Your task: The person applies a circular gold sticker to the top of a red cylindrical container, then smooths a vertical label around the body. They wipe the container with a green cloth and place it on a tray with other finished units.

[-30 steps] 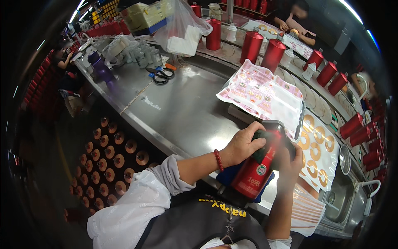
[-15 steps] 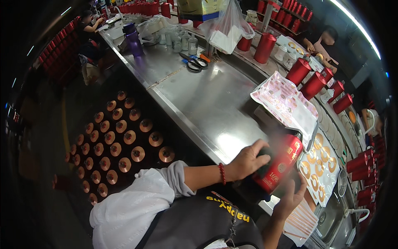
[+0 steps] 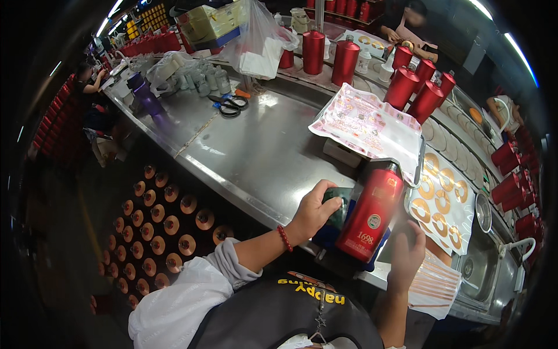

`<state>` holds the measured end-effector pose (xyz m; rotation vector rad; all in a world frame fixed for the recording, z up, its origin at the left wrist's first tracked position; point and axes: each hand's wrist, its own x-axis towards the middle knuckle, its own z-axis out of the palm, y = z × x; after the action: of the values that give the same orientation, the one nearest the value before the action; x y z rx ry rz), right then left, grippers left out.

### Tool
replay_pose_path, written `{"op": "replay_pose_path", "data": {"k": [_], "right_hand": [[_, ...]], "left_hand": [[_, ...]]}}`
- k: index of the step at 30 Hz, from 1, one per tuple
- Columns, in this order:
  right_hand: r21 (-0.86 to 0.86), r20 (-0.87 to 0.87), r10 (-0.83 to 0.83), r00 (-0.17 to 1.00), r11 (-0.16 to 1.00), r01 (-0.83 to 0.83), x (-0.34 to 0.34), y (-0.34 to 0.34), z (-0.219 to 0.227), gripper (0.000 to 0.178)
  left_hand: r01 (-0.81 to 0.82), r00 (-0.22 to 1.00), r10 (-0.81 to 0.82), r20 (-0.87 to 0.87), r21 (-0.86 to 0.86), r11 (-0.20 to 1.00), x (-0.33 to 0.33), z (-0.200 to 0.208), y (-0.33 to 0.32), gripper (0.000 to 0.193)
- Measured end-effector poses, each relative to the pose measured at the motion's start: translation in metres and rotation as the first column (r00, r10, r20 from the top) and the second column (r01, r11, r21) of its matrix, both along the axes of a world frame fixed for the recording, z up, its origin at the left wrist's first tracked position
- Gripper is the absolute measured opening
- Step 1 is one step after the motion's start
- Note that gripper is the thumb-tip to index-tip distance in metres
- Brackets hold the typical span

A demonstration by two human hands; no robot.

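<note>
A red bottle (image 3: 375,212) with gold print and a small oval emblem lies tilted at the table's front edge, its dark end pointing away from me. Something dark blue shows beneath it, perhaps a cradle. On its left, my left hand (image 3: 311,218) has its thumb and fingers bent round a dark greenish piece (image 3: 339,210) that I cannot identify. To the bottle's right, slightly blurred, is my right hand (image 3: 407,250), fingers stretched and apart, holding nothing. Beyond the bottle, a pink-printed sheet (image 3: 369,125) lies over a tray.
Ring-shaped gold labels on a sheet (image 3: 439,203) lie right, above a sink (image 3: 479,270). Scissors (image 3: 229,106), glass bottles and a purple flask (image 3: 145,96) stand farther left. Red bottles (image 3: 401,87) line a conveyor, a person behind. Copper-topped bottles (image 3: 150,232) crowd the floor at left.
The red bottle has turned so its oval emblem faces up more fully. My right hand's fingers have straightened beside it. My view has swung, shifting the table's far things leftward.
</note>
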<state>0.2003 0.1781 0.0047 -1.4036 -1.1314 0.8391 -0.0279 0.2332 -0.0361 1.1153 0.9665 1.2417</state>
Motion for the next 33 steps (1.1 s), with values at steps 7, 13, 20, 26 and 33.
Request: {"op": "replay_pose_path", "data": {"k": [7,13,20,26,33], "right_hand": [[0.049,0.02,0.033,0.999,0.998,-0.033,0.016,0.037,-0.015,0.032],[-0.02,0.06,0.07,0.996,0.997,-0.069,-0.012,0.066,0.007,0.038],[0.046,-0.15,0.09,0.985,0.995,-0.084,0.003,0.063,-0.022,0.039],[0.004,-0.111,-0.007,0.994,1.0,0.008,0.007,0.033,-0.013,0.037],[-0.03,0.063,0.008,0.998,1.0,-0.006,-0.014,-0.001,-0.017,0.034]], "left_hand": [[0.007,0.966,0.025,-0.258,0.123,0.992,0.023,0.017,0.033,0.025],[0.01,0.96,0.078,-0.268,0.312,0.95,0.061,0.033,0.046,0.032],[-0.129,0.98,0.149,-0.131,0.145,0.981,0.04,-0.008,0.035,0.031],[-0.03,0.999,0.029,0.035,0.008,1.0,-0.005,0.011,0.009,0.03],[0.08,0.992,-0.08,-0.097,-0.008,0.997,0.012,0.003,-0.018,0.027]]}}
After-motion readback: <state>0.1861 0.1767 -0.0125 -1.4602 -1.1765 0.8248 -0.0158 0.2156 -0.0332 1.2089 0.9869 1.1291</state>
